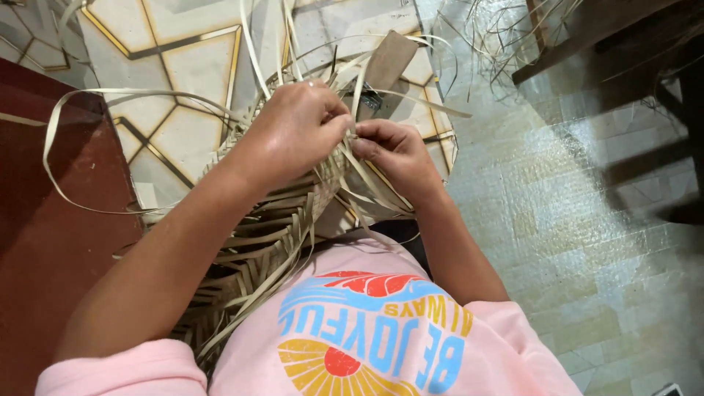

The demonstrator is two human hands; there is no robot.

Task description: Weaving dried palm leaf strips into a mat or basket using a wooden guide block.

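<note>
Under me lies a pale tiled floor (587, 220) with gold lines (147, 51). At my left is a dark red surface (44, 242); at upper right, dark wooden furniture (587, 37). My shirt (367, 330) is pink.

A home floor used for weaving: patterned tiles (191, 66), loose palm strips (506, 29), dark wooden furniture (587, 37).

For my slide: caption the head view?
Both hands, left and right, pinch pale strips of a half-woven mat.

Pink T-shirt (colourful print), bare forearms
</note>
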